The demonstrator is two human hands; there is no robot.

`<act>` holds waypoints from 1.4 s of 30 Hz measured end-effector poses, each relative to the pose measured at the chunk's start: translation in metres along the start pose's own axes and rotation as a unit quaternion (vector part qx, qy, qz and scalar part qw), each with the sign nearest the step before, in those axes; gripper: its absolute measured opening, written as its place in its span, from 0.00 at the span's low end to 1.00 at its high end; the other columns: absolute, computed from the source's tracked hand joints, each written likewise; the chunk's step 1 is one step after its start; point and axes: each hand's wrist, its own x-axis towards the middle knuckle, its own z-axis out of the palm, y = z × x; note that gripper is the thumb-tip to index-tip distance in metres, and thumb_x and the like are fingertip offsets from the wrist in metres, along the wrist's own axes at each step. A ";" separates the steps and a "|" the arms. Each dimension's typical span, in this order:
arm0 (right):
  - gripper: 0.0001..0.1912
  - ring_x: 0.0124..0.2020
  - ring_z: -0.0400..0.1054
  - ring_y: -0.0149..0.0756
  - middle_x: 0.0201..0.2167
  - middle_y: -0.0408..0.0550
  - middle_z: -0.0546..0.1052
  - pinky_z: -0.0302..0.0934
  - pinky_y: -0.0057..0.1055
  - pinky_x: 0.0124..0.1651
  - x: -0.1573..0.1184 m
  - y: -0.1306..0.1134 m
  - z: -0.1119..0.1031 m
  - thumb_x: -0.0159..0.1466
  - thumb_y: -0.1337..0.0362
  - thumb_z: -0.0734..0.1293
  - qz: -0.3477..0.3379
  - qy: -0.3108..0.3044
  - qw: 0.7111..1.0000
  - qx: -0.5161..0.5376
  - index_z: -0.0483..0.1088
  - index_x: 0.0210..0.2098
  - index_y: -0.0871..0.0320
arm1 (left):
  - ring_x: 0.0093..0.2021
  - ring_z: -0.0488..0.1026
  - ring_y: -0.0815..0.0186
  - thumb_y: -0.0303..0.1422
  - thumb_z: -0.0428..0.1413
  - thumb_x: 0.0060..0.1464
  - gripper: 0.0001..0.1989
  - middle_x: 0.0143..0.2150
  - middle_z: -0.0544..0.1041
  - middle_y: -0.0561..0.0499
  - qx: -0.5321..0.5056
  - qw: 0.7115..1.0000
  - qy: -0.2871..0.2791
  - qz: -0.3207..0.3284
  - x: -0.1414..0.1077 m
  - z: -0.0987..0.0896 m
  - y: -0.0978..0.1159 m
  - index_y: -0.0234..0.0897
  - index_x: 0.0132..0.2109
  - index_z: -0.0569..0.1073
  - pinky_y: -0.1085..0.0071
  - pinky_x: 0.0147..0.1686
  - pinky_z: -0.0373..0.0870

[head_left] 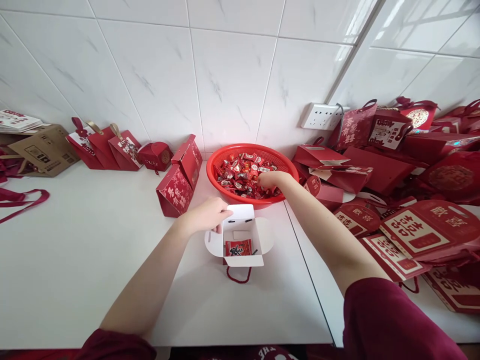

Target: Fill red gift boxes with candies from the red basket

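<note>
A small white-lined gift box (258, 230) stands on the table with its flaps spread. A red packet with dark lettering (238, 247) lies inside, and a red cord handle (239, 280) hangs out at the near side. My left hand (208, 214) grips the box at its far left flap, thumb over the edge. Beyond the box sits a red plastic basket (290, 192) full of wrapped candies (242, 170). My right hand (269, 181) reaches into the basket with curled fingers. Its fingertips are hidden among the candies.
Red gift boxes (180, 187) stand left of the basket, with more (125, 147) along the wall. A brown carton (45, 150) and a ribbon (26, 200) are far left. Piled red boxes (420, 225) crowd the right. A power strip (323, 116) is on the wall.
</note>
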 end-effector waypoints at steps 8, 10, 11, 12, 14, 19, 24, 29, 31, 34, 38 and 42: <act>0.14 0.48 0.71 0.40 0.52 0.52 0.73 0.69 0.43 0.50 0.010 0.002 -0.004 0.69 0.60 0.66 0.044 0.003 0.996 -0.083 0.70 0.52 0.59 | 0.27 0.79 0.60 0.41 0.47 0.59 0.16 0.22 0.78 0.49 0.011 1.000 -0.003 0.006 -0.004 0.000 0.005 0.38 0.26 0.61 0.70 0.24 0.65; 0.17 0.48 0.71 0.43 0.50 0.54 0.74 0.69 0.42 0.50 0.011 0.002 -0.003 0.64 0.63 0.72 0.044 0.004 0.995 -0.092 0.71 0.51 0.60 | 0.27 0.78 0.60 0.41 0.47 0.59 0.17 0.21 0.77 0.49 0.014 1.000 -0.001 0.002 -0.005 0.000 0.005 0.39 0.25 0.60 0.70 0.24 0.64; 0.21 0.49 0.71 0.46 0.50 0.55 0.75 0.68 0.41 0.49 0.011 0.002 -0.002 0.59 0.65 0.75 0.041 0.010 0.995 -0.093 0.71 0.51 0.61 | 0.26 0.78 0.60 0.41 0.47 0.58 0.17 0.20 0.76 0.50 0.014 1.000 0.000 0.000 -0.005 0.000 0.006 0.39 0.24 0.59 0.70 0.24 0.63; 0.26 0.51 0.71 0.49 0.50 0.56 0.75 0.67 0.39 0.49 0.012 0.002 -0.001 0.55 0.68 0.77 0.035 0.019 0.995 -0.092 0.70 0.52 0.61 | 0.26 0.78 0.60 0.41 0.47 0.58 0.17 0.20 0.76 0.50 0.013 1.000 0.002 -0.001 -0.005 0.000 0.006 0.39 0.24 0.59 0.70 0.24 0.63; 0.32 0.53 0.69 0.51 0.51 0.57 0.75 0.66 0.35 0.49 0.014 0.003 0.002 0.50 0.68 0.78 0.018 0.038 0.996 -0.083 0.70 0.54 0.60 | 0.26 0.78 0.60 0.41 0.47 0.58 0.17 0.20 0.75 0.50 0.012 1.000 0.000 -0.002 -0.005 0.000 0.006 0.39 0.24 0.59 0.70 0.24 0.63; 0.18 0.48 0.72 0.54 0.45 0.61 0.78 0.65 0.37 0.47 0.019 0.003 0.011 0.58 0.60 0.72 0.012 0.053 0.997 -0.047 0.74 0.46 0.63 | 0.26 0.77 0.61 0.40 0.47 0.58 0.17 0.22 0.78 0.48 0.017 1.000 0.000 0.008 -0.006 -0.001 0.007 0.39 0.24 0.60 0.70 0.24 0.63; 0.19 0.38 0.76 0.49 0.39 0.62 0.80 0.69 0.38 0.39 0.016 0.004 0.014 0.66 0.55 0.63 -0.008 0.004 0.999 0.039 0.74 0.47 0.64 | 0.25 0.76 0.60 0.41 0.48 0.58 0.18 0.21 0.78 0.48 0.014 1.000 0.004 0.012 -0.006 -0.001 0.006 0.39 0.23 0.57 0.69 0.23 0.62; 0.29 0.45 0.75 0.42 0.53 0.54 0.76 0.70 0.31 0.41 0.004 0.002 0.011 0.65 0.57 0.65 -0.090 -0.042 0.989 0.107 0.62 0.63 0.56 | 0.26 0.77 0.60 0.40 0.48 0.57 0.17 0.21 0.77 0.49 0.005 1.000 -0.001 0.003 -0.004 0.000 0.004 0.39 0.23 0.58 0.69 0.24 0.62; 0.37 0.50 0.73 0.41 0.58 0.52 0.73 0.69 0.29 0.44 0.000 0.002 0.011 0.62 0.56 0.68 -0.111 -0.046 0.987 0.108 0.56 0.68 0.53 | 0.25 0.77 0.60 0.41 0.48 0.57 0.16 0.20 0.77 0.49 0.005 1.000 -0.002 -0.002 -0.004 0.000 0.004 0.39 0.24 0.59 0.70 0.23 0.62; 0.44 0.51 0.72 0.43 0.56 0.50 0.74 0.67 0.29 0.46 0.002 0.001 0.012 0.53 0.62 0.74 -0.113 -0.049 0.989 0.085 0.58 0.68 0.51 | 0.25 0.77 0.60 0.41 0.48 0.57 0.16 0.20 0.77 0.50 0.009 1.000 0.002 -0.003 -0.005 0.001 0.004 0.39 0.24 0.59 0.69 0.23 0.62; 0.29 0.42 0.73 0.46 0.41 0.50 0.79 0.66 0.33 0.43 0.011 0.000 0.016 0.49 0.67 0.74 -0.072 -0.054 0.995 0.042 0.74 0.52 0.57 | 0.26 0.77 0.60 0.41 0.47 0.58 0.17 0.22 0.78 0.49 0.031 0.999 0.008 0.010 -0.007 0.002 0.004 0.39 0.24 0.60 0.69 0.25 0.63; 0.12 0.33 0.72 0.41 0.32 0.50 0.79 0.65 0.33 0.36 0.017 -0.002 0.018 0.54 0.59 0.73 -0.056 -0.067 0.995 0.047 0.77 0.35 0.59 | 0.27 0.77 0.60 0.42 0.46 0.59 0.17 0.23 0.78 0.48 0.038 0.999 0.002 0.013 -0.008 0.001 0.005 0.38 0.26 0.63 0.70 0.25 0.63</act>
